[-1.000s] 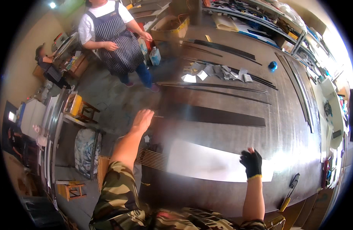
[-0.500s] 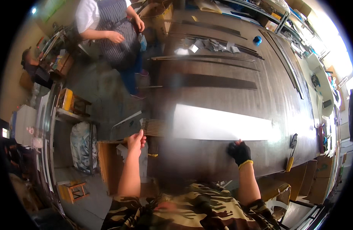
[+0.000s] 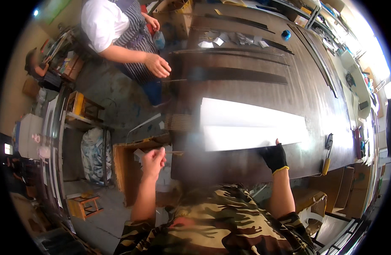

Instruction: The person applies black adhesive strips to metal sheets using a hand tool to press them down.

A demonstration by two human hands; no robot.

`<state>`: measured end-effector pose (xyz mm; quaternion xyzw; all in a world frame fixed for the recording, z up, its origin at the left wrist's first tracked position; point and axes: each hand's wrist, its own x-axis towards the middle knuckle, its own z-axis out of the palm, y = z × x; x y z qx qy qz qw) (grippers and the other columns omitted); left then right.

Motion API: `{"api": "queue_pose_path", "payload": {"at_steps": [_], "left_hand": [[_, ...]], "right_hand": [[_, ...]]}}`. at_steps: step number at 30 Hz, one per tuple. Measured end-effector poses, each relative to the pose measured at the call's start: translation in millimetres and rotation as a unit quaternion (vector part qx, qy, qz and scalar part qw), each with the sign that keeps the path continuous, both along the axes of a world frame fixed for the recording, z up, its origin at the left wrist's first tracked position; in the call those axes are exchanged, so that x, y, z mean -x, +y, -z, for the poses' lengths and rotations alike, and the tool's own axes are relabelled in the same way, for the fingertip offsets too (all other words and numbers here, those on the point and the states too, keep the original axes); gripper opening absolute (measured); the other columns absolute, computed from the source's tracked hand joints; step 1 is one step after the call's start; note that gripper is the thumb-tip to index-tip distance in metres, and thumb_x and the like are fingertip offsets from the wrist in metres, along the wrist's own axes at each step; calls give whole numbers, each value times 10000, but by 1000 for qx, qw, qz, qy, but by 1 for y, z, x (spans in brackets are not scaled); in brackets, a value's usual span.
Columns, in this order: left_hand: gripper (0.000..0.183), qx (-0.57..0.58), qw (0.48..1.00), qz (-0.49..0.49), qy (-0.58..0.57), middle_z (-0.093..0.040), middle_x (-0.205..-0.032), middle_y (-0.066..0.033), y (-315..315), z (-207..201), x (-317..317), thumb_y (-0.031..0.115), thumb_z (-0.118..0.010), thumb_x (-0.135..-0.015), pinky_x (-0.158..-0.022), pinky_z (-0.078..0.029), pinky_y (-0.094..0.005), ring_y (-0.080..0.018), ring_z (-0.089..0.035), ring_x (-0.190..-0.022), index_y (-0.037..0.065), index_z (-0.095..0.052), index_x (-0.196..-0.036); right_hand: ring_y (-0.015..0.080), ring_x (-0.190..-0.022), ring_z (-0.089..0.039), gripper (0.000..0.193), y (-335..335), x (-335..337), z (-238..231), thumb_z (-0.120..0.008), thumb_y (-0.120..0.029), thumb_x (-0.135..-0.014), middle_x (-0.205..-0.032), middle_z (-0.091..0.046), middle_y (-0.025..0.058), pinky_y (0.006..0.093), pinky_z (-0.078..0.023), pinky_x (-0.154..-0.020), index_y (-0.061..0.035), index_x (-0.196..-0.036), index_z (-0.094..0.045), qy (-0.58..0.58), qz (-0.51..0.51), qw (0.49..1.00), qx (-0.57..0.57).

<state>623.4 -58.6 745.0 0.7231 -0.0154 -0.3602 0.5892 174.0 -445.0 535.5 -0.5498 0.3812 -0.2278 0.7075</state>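
Note:
Two long white sheets lie overlapped on the dark table: a rear sheet [image 3: 250, 111] and a front sheet [image 3: 250, 138], whose near edge is toward me. My right hand [image 3: 275, 158], in a black fingerless glove, grips the front sheet's near edge, thumb on top and fingers hidden beneath. My bare left hand [image 3: 153, 163] is closed in a pinch on a thin brown strip [image 3: 176, 152] over the table's left edge. The strip's right end is lost in a blurred patch of the picture. Behind it lies a row of similar thin strips [image 3: 178, 122].
A person [image 3: 138, 46] in a striped apron stands at the table's left side, one hand near a long dark strip [image 3: 246, 75]. Silver scraps [image 3: 242, 39] lie farther back. A cardboard box [image 3: 123, 170] stands below my left arm; a yellow-handled tool [image 3: 327, 157] is at right.
My left hand has come nearer with a thin strip. A front sheet now shows apart from the rear one, and my right hand has shifted right. The person leaned in and reached toward the table.

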Motion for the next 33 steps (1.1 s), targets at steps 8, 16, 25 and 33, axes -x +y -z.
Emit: {"api": "queue_pose_path", "payload": {"at_steps": [8, 16, 25, 33], "left_hand": [[392, -288, 886, 193, -309, -625, -628, -79, 50, 55, 33, 387, -690, -930, -579, -480, -384, -253, -603, -577, 35, -641, -762], [148, -40, 753, 372, -542, -586, -919, -71, -16, 30, 55, 156, -760, -787, -735, -514, -419, -296, -605, -941, 57, -666, -846], [55, 10, 761, 365, -536, -578, -844, -130, -23, 93, 62, 18, -571, -796, -730, -486, -454, -331, -573, -846, 38, -617, -774], [86, 16, 801, 361, -478, -567, -880, -118, -21, 71, 64, 120, -639, -788, -796, -495, -423, -317, -581, -936, 47, -612, -752]], "right_hand": [[296, -610, -634, 320, 75, -7, -136, -649, -347, -921, -671, -629, 132, 419, -506, -577, -57, -788, -649, 521, -192, 754, 350], [312, -830, -680, 262, 149, -192, -199, -786, -304, -760, -862, -682, 106, 417, -535, -720, -123, -917, -682, 319, -274, 781, 461], [375, -808, -669, 182, 167, -244, -123, -621, -337, -807, -825, -699, 143, 503, -522, -696, -175, -840, -697, 270, -428, 703, 499], [353, -738, -672, 135, 160, -248, -152, -674, -270, -788, -770, -701, 124, 441, -535, -659, -141, -764, -710, 194, -452, 747, 447]]}}
